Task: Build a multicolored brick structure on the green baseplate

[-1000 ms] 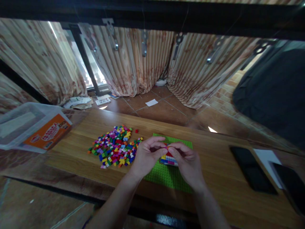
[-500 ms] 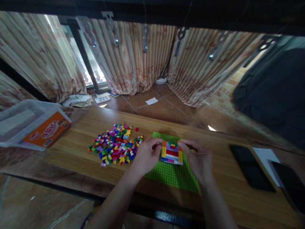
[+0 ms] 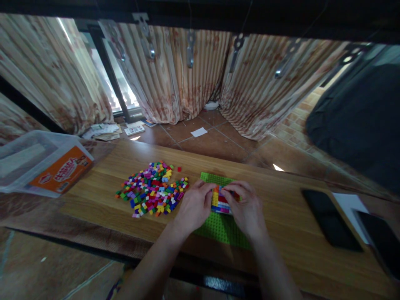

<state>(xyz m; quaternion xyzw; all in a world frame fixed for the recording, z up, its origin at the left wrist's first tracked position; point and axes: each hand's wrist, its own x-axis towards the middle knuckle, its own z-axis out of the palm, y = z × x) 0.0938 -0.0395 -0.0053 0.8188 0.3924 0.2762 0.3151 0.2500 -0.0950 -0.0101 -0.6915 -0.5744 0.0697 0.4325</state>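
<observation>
A block of stacked toy bricks (image 3: 222, 205) in several colours sits over the green studded baseplate (image 3: 222, 233). My left hand (image 3: 194, 207) holds the block by its left side, thumb and fingers bent around the edge. Over the upper right part of the block, my right hand (image 3: 247, 208) has its thumb and index fingertips pinched together. Whatever lies between those fingertips is hidden or too small to name. The right hand covers much of the block's right side.
Left of the baseplate spreads a heap of loose bricks (image 3: 153, 189), with one red brick (image 3: 179, 169) apart behind it. A clear plastic tub (image 3: 40, 166) stands at the far left. A dark phone-like slab (image 3: 330, 218) and white paper (image 3: 350, 208) lie at the right.
My right hand has moved left from the block's upper right corner to over its top. My left hand stays at the left side, nearly unmoved.
</observation>
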